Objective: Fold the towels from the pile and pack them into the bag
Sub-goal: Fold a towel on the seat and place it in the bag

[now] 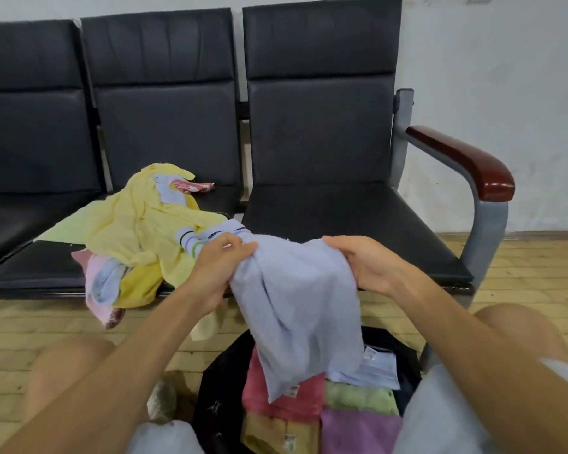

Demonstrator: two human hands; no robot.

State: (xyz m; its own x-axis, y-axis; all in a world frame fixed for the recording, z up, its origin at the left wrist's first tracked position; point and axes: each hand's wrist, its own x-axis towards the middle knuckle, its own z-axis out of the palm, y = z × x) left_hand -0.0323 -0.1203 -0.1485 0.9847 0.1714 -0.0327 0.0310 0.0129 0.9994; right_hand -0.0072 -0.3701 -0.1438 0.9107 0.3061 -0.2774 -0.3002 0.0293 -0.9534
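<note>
head view: the left grip (222, 260) and right grip (363, 262) are each clamped on the top edge of the pale blue towel (295, 309), which hangs between them. the pile (135, 231) lies left of the left grip on the surface (341, 211). the black bag (220, 381) sits below both grips, with folded towels (358, 427) inside.

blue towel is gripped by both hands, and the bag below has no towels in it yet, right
No. The head view shows the bag already holds folded towels, pink, green, purple and yellow. The left hand and right hand do grip the blue towel.
</note>
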